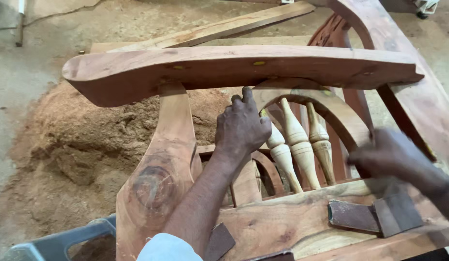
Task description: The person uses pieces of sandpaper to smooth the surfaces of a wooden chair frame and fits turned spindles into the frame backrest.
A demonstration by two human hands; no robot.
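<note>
A raw wooden chair frame lies in front of me, its long curved armrest [234, 70] across the view. My left hand [241, 128] reaches under the armrest, back toward the camera and fingers curled against the curved arch [340, 113], beside the leftmost of three pale turned spindles [297, 145]. What its fingers hold is hidden. My right hand [389, 154] is blurred and lies on the arch's right end, above the lower rail [292, 217]. A broad shaped leg [159, 179] stands left of my forearm.
Pieces of brown sandpaper [352, 216] lie on the lower rail, another [218, 241] by my sleeve. A heap of sawdust [79, 145] covers the concrete floor on the left. Loose planks [219, 29] lie behind the frame. A grey plastic object [55, 244] sits at the bottom left.
</note>
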